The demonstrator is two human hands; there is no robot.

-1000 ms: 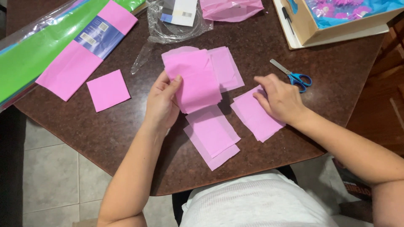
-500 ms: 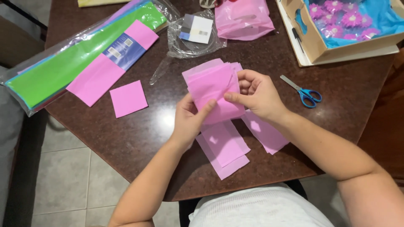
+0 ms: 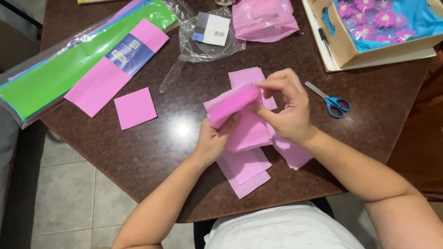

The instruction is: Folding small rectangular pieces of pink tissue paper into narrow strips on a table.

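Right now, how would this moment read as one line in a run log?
left hand: holds pink paper | right hand: pinches same sheet | paper: lifted, curled | scissors: on table, untouched

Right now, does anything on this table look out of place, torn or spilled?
Nothing looks spilled or torn. The pink paper sheets lie in a loose, uneven pile under the hands, and a crumpled clear wrapper sits open beside the pink bag. The scissors lie closed, clear of the right hand.

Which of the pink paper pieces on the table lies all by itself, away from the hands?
The small pink square, lying flat just below the long pink sheet with the blue label. The other cut pieces overlap in a pile under the hands.
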